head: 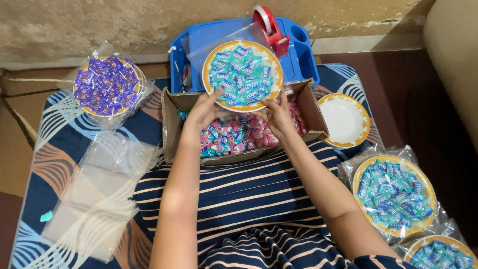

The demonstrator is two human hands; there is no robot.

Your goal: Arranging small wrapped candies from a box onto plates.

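- Candies at the bottom right are cut off: a bagged plate of teal sweets [437, 253] runs past the picture's edge, and the print on every wrapper is too small to make out.
- Fingers of both hands are partly hidden behind the plate of teal candies [242, 74] they grip; the left hand [204, 110] clasps its lower left rim, the right hand [277, 115] its lower right rim.
- That plate is held above the cardboard box [312, 110], partly inside a clear plastic bag [214, 39].
- The box holds pink and teal wrapped candies [239, 135].
- A blue tray [298, 55] behind carries a red tape dispenser [271, 27].
- Left, a bagged plate holds purple candies [106, 85]; right, an empty white plate [344, 120] and another bagged teal plate [394, 195].
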